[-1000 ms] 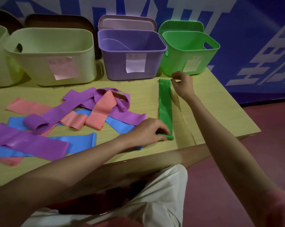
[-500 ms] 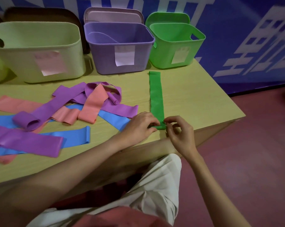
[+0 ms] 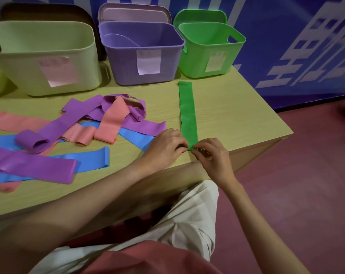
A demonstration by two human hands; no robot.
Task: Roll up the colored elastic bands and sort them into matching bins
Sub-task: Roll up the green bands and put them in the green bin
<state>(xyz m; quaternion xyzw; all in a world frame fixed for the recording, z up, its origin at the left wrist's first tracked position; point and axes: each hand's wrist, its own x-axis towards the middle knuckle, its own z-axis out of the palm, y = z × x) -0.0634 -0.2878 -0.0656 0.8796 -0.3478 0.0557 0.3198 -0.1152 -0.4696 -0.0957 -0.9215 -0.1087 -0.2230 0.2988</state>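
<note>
— What sits along the back of the counter (image 3: 227, 115), left to right?

— A pale bin (image 3: 48, 56) at ten o'clock, a purple bin (image 3: 128, 56) at twelve, a green bin (image 3: 203, 54) at one. Each wears a paper label; lids lean behind the purple and green ones.

— And in front of them?

— A tangle at nine o'clock: pink bands (image 3: 108, 123), purple bands (image 3: 33, 167) and blue bands (image 3: 92, 159) overlapping, one purple end curled into a loose loop. The nearest blue tip lies just beside the left hand.

— Where is the green band (image 3: 187, 115)?

— Flat, running from just before the green bin toward the near counter edge, apart from the tangle.

— The hands?

— The left hand (image 3: 165, 145) and right hand (image 3: 213, 155) meet at its near end, each grip pinching the small rolled start between curled fingertips.
</note>
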